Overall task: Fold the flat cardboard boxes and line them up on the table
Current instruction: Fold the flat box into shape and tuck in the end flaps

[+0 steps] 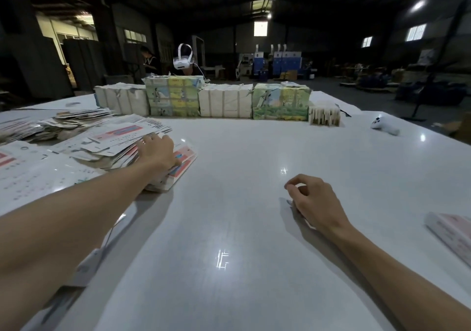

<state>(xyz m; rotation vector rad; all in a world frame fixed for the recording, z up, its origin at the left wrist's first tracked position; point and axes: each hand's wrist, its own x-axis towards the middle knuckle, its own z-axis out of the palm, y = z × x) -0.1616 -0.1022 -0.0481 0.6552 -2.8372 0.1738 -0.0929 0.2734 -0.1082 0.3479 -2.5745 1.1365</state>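
Right hand, lower centre-right, is low over the table with fingers loosely curled, holding nothing, so it steadies no part of the pile. Risk: the stack of flat box blanks at centre left is loose and fanned; a one-handed pull may drag neighbouring blanks off with it. Left hand lies against the stack's right edge, fingers among the blanks; whether they pinch one cannot be determined.

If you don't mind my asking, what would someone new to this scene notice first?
First, the left hand laid on the messy pile of flat boxes at the left. Then the row of bundled stacks along the far edge, and the right hand, loosely curled, low over the white table.
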